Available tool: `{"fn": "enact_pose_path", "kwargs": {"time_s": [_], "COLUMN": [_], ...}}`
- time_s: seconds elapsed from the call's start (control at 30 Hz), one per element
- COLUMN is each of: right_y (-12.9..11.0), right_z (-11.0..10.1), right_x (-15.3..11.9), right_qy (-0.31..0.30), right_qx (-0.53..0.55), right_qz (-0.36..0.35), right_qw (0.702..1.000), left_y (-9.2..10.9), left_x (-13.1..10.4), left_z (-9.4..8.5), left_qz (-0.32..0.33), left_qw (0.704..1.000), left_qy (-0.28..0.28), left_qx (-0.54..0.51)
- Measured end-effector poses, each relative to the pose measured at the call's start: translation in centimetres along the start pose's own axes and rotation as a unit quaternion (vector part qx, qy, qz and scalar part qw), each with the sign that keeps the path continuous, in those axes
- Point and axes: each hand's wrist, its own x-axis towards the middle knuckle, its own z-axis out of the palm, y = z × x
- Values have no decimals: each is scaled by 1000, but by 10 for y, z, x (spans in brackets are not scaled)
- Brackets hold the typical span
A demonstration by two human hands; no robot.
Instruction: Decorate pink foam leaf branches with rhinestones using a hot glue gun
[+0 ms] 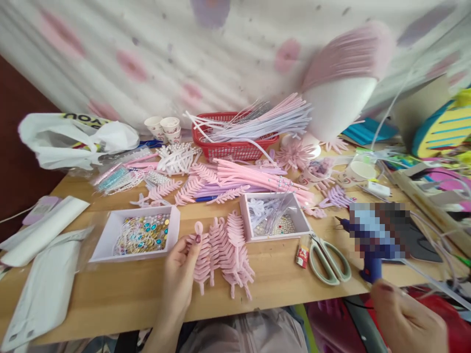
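My left hand (182, 269) is closed, pinching a pink pipe-cleaner leaf (201, 272) near its looped top between thumb and fingers. Beside it, more pink pipe-cleaner leaves (237, 255) lie overlapping on the table. At the lower right, my right hand (410, 316) is curled and a little blurred, low by the table's front edge. Just above its thumb is the handle of a dark blue glue gun (371, 267), whose nozzle points left; part of its body is pixelated. Whether these fingers hold anything is hidden.
Gems and beads fill a white box (138, 211); a second white box (274, 235) holds pearls and ribbon. Green-handled scissors (329, 260) lie beside a small red packet (302, 255). Behind stand a red basket (235, 149) of pipe cleaners and paper cups (171, 130). Cords run along the right.
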Motion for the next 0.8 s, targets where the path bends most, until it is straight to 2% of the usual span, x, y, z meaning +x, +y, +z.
{"fn": "enact_pose_path", "kwargs": {"time_s": [0.07, 0.1, 0.2, 0.33, 0.4, 0.47, 0.53, 0.6, 0.7, 0.8], "right_y": [-27, -39, -64, -82, -89, -94, -92, -86, -77, -75], "right_z": [12, 17, 24, 32, 37, 41, 40, 35, 25, 28], "right_x": [11, 17, 29, 26, 22, 19, 20, 22, 26, 27], "right_qy": [0, -19, -65, -113, -162, -198, -188, -150, -92, -76], "right_qx": [5, 35, 86, 73, 77, 98, 114, 109, 104, 125], "right_qz": [-34, -70, -119, -103, -96, -111, -125, -122, -137, -185], "right_qw": [999, 997, 987, 986, 979, 969, 967, 975, 981, 972], "left_y": [-1, -2, -5, -12, -18, -25, -31, -35, -35, -30], "left_x": [4, 7, 18, 24, 19, 9, -2, -11, -15, -10], "left_z": [-1, -3, -6, -8, -5, 2, 14, 27, 38, 32], "left_qz": [6, 11, 38, 129, 214, 312, 382, 399, 375, 367], "left_qw": [1000, 999, 994, 967, 925, 850, 773, 725, 700, 706], "left_qy": [20, 31, 56, 22, 5, 4, 5, 5, 9, -4], "left_qx": [12, 23, 90, 216, 313, 425, 507, 562, 608, 606]}}
